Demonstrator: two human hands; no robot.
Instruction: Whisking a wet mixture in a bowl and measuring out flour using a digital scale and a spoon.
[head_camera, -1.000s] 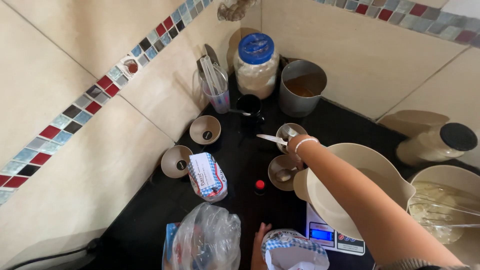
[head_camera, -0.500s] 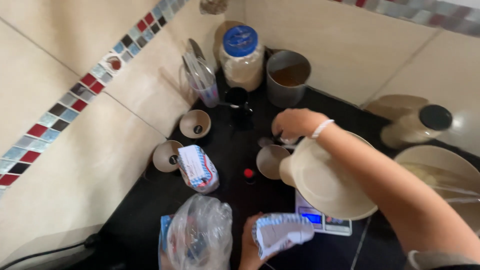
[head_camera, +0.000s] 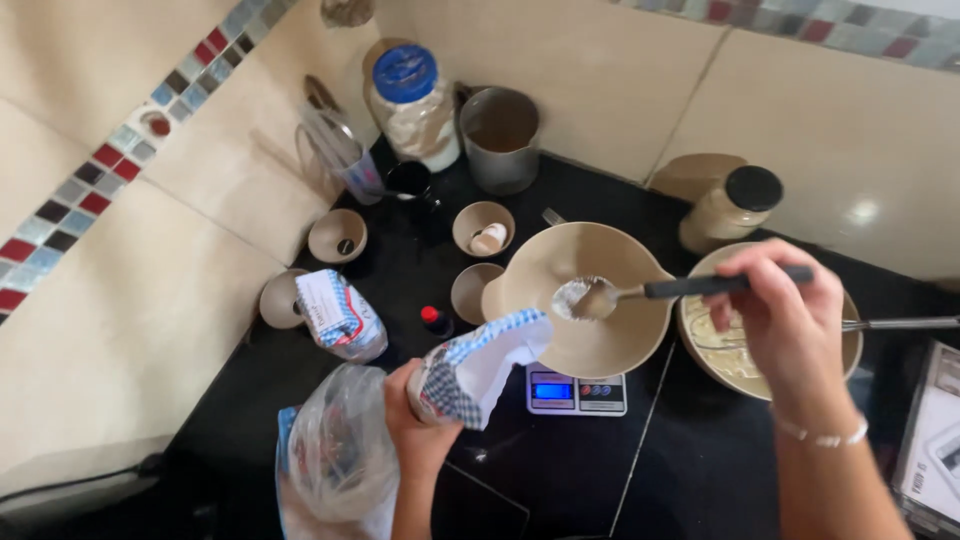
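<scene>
Spoon over the bowl, bag tipped beside it

The bowl (head_camera: 590, 300) sits on the scale (head_camera: 577, 391), so whatever lands in it can be weighed; the scale's far part is hidden under the bowl. Just left of the bowl, the left hand (head_camera: 420, 425) has its fingers wrapped round a checked bag (head_camera: 470, 368), mouth tilted toward the rim. Over the bowl's middle hangs the spoon (head_camera: 590, 297), white powder in it, handle pinched level in the right hand (head_camera: 785, 310). Right of the bowl, a second dish (head_camera: 850, 345) is half covered by that hand; I can't make out its contents.
</scene>
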